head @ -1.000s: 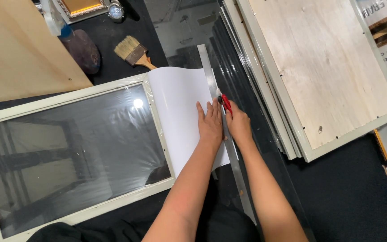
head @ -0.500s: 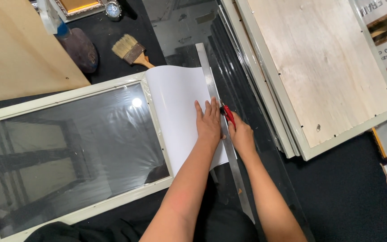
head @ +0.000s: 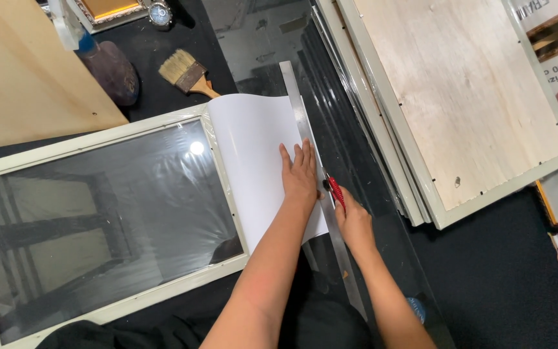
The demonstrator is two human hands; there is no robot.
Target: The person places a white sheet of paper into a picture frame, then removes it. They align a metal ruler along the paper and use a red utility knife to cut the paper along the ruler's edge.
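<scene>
My left hand (head: 300, 174) lies flat, fingers spread, pressing a white sheet (head: 250, 148) and the long metal ruler (head: 305, 123) along the sheet's right edge. My right hand (head: 354, 223) grips a red-handled cutter (head: 335, 190), its tip against the ruler's right side just beside my left fingers. The sheet curls up from the right end of a large cream-framed glass panel (head: 98, 220) wrapped in clear film.
A stack of cream frames with plywood backs (head: 460, 97) leans at the right. A plywood board (head: 20, 71) fills the upper left. A paintbrush (head: 188, 72), a dark rounded object (head: 108, 71) and a small gilt frame (head: 108, 10) lie on the black surface behind.
My right hand has drawn the red cutter down the ruler towards me, from beside my left fingertips to below them. My left hand stays pressed on the sheet.
</scene>
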